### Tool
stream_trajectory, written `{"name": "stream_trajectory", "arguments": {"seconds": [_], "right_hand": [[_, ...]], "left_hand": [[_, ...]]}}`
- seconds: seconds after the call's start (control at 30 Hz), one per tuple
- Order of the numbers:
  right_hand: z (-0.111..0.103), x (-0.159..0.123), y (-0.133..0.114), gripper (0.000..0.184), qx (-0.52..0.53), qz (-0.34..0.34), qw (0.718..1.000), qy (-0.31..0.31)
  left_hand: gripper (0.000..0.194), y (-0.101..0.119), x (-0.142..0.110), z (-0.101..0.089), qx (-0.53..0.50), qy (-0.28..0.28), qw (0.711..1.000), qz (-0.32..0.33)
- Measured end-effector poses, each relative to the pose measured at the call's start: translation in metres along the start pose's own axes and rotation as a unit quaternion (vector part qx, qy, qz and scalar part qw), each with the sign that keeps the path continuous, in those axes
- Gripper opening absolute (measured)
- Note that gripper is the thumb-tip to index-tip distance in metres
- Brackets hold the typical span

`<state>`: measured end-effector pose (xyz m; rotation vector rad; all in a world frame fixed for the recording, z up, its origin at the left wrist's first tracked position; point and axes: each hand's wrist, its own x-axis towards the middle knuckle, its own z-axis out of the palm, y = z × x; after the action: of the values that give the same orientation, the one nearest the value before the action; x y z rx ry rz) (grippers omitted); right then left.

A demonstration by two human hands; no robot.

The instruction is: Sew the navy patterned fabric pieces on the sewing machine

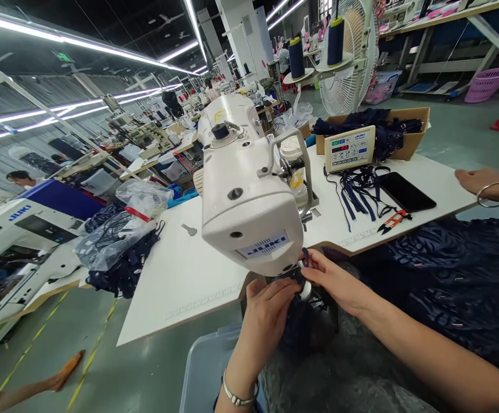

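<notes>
A white JUKI sewing machine (pixel 253 218) fills the middle, and both of my hands are under its head. My left hand (pixel 271 310), with a bracelet at the wrist, has its fingers bent together beside the needle area; what lies beneath the fingertips is mostly hidden. Thumb and fingers of my right hand (pixel 329 278) pinch a narrow navy strap (pixel 305 256), whose end sticks up by the machine head. A round white part (pixel 305 291) sits between the hands. Dark navy fabric (pixel 296 327) hangs below them.
On the white table (pixel 172 269) are a control panel (pixel 350 149), navy straps (pixel 359 192), a black phone (pixel 408 192) and orange thread snips (pixel 391 221). A cardboard box (pixel 417 129) holds navy pieces. Another person's hand (pixel 475 180) reaches in from the right. A bin (pixel 193 367) stands below.
</notes>
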<state>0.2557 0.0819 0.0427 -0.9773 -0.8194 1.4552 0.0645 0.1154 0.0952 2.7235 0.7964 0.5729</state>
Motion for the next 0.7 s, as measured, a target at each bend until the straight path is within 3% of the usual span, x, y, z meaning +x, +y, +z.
{"name": "stream_trajectory", "arguments": {"seconds": [0.23,0.5,0.7], "right_hand": [[0.001,-0.001,0.0,0.037,-0.045,-0.022,0.998,0.028],[0.013,-0.003,-0.002,0.031,-0.01,-0.023,0.998,0.055],[0.008,-0.001,-0.004,0.029,0.015,-0.007,0.999,0.043]], "left_hand": [[0.03,0.0,-0.001,0.0,0.005,0.005,1.0,-0.016],[0.03,0.004,-0.005,0.006,0.036,0.013,0.999,-0.002],[0.034,0.014,-0.002,0.001,0.087,0.009,0.995,0.045]]}}
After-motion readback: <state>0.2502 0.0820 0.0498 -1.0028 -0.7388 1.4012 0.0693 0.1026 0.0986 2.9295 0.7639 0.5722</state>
